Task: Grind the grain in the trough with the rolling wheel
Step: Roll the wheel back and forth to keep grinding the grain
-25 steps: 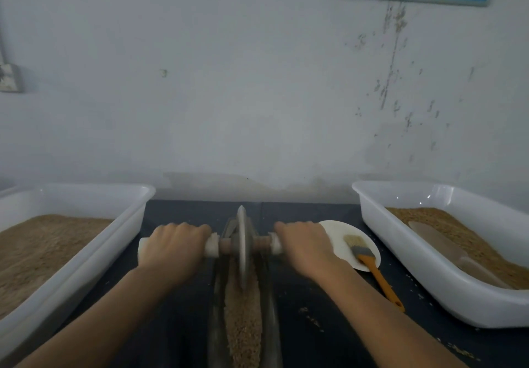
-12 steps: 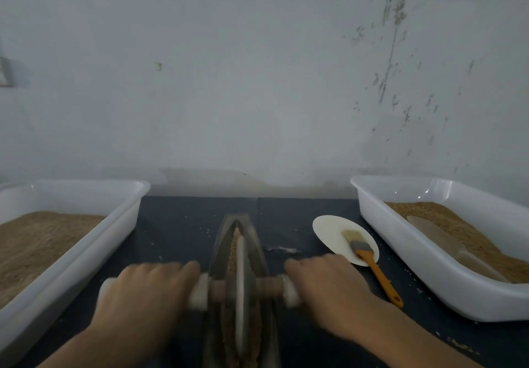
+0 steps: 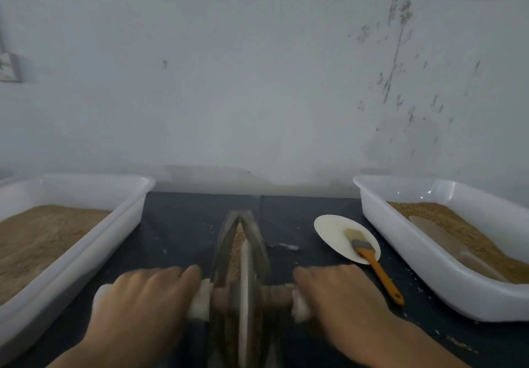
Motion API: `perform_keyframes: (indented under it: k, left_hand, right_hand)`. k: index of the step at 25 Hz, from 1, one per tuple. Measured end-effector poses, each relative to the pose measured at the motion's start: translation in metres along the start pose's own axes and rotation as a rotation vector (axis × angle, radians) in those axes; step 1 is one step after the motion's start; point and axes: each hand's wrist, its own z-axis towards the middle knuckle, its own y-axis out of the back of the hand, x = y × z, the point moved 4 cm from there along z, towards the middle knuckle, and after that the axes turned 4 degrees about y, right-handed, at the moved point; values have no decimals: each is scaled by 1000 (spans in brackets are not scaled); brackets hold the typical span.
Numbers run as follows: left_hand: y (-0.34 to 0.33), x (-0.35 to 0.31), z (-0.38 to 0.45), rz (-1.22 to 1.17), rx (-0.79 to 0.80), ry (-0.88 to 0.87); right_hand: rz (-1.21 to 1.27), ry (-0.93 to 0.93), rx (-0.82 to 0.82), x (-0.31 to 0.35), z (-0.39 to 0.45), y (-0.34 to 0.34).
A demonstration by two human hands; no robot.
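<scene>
With our left hand (image 3: pixel 140 304) and right hand (image 3: pixel 340 299) each clenched round the axle (image 3: pixel 274 296), we should press evenly, keeping the wheel (image 3: pixel 245 287) centred in the trough (image 3: pixel 226 241) at lower centre.

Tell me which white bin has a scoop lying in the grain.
The bin on the right: a pale scoop lies on its grain. The left bin holds grain only.
</scene>
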Motion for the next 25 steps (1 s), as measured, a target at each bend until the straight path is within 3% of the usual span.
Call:
perform_keyframes:
  k: [2, 4, 8, 12, 16, 19, 21, 23, 25]
  left_hand:
    - [-3, 1, -22, -67, 148, 31]
    - [-8, 1, -19, -85, 113, 37]
    - [-29, 18, 40, -19, 47, 92]
    - [-29, 23, 83, 82, -15, 138]
    - [-15, 5, 33, 13, 32, 31]
    - [12, -14, -15, -52, -68, -149]
    - [22, -13, -20, -34, -16, -118]
    - [4, -7, -2, 21, 54, -22]
    - [-13, 2, 37, 63, 72, 9]
  right_hand:
    - [-91, 59, -27, 5, -13, 13]
    - [-52, 33, 63, 3, -5, 9]
    - [-179, -22, -84, -14, 61, 8]
    - [-158, -89, -80, -29, 95, 11]
    - [21, -61, 22, -14, 36, -8]
    - [71, -43, 180, -4, -2, -13]
    - [68, -42, 254, -3, -6, -13]
    - [49, -51, 190, -7, 6, -15]
    - [-24, -92, 16, -18, 32, -15]
